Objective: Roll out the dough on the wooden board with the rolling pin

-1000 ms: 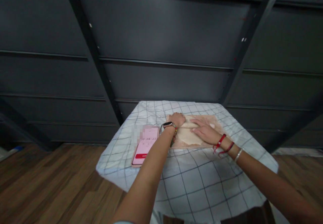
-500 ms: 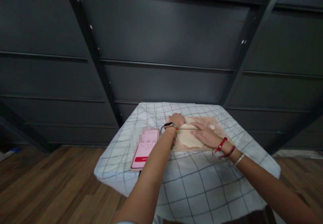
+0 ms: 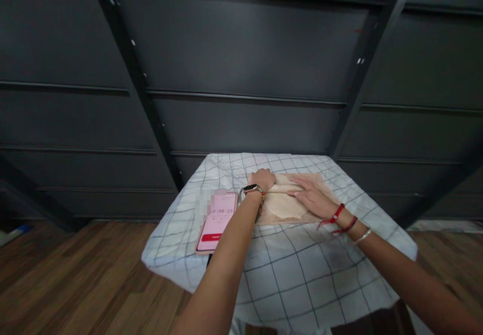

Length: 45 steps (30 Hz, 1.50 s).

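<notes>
A pale rolling pin (image 3: 284, 188) lies across a flat sheet of dough (image 3: 285, 207) on a light brown wooden board (image 3: 264, 220). My left hand (image 3: 263, 179) is closed like a fist at the pin's left end, its fingertips hidden from me. Over the pin's right end rests my right hand (image 3: 313, 197), palm down with fingers stretched forward and thumb apart. The dough spreads nearer to me than the pin, and some shows beyond it. Its right part is partly covered by my right hand.
A phone (image 3: 218, 219) with a timer on its pink screen lies left of the board, beside my left forearm. A white checked cloth (image 3: 287, 264) covers the small table. A dark metal panel wall (image 3: 241, 63) stands behind, and wooden flooring (image 3: 94, 274) shows below.
My right hand has shifted slightly to the right and its fingers point more forward along the pin. My left hand has barely moved. The camera view has tilted a little.
</notes>
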### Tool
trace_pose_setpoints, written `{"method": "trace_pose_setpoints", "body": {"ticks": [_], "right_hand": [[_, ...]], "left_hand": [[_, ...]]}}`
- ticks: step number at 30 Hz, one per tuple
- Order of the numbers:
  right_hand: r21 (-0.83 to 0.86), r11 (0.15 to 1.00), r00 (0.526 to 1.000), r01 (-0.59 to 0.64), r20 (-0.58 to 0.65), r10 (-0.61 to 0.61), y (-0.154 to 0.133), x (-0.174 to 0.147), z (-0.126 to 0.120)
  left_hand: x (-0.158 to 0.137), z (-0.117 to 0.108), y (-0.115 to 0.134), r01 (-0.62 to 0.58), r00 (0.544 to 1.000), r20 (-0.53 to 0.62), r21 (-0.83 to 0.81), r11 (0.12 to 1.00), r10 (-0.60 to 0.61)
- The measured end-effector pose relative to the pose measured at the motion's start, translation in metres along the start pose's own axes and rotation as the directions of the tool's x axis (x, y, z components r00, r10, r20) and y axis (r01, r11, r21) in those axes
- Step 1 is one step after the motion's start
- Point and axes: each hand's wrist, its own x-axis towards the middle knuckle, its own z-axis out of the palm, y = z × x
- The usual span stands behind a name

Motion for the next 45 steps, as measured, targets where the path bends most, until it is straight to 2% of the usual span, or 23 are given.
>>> {"method": "trace_pose_setpoints", "body": {"ticks": [6,12,16,22,27,33,39,45], "right_hand": [[-0.03,0.999,0.998,-0.013,0.064,0.015,-0.008,-0.009,-0.006],[-0.004,1.0,1.0,-0.024,0.017,0.024,-0.009,-0.006,-0.008],[0.006,1.0,0.996,-0.023,0.089,0.023,-0.013,-0.001,-0.008],[0.053,0.997,0.998,-0.059,-0.001,0.059,-0.015,0.005,-0.011],[0.04,0.998,0.996,-0.04,0.079,0.036,-0.016,0.003,-0.005],[0.048,0.998,0.997,-0.044,-0.062,0.047,-0.002,-0.006,-0.004],[-0.067,0.997,0.999,-0.037,0.032,0.039,-0.004,-0.015,0.001],[-0.033,0.999,0.999,-0.02,-0.045,0.019,0.0,-0.021,-0.007]], "left_hand": [[-0.001,-0.001,0.002,0.004,1.0,0.028,0.001,1.0,-0.004],[-0.004,-0.001,0.002,-0.003,1.0,-0.018,0.021,1.0,0.004],[-0.004,-0.002,0.001,-0.002,1.0,0.01,0.015,1.0,0.001],[-0.003,0.0,0.0,0.001,1.0,-0.008,0.019,1.0,-0.001],[-0.003,-0.003,0.001,0.009,1.0,0.028,0.002,1.0,-0.009],[-0.006,-0.004,0.002,0.011,1.0,0.003,0.003,1.0,-0.011],[-0.008,-0.009,0.005,0.032,0.999,0.038,-0.007,0.999,-0.032],[-0.009,-0.009,0.007,0.032,0.999,0.005,-0.001,0.999,-0.032]]}}
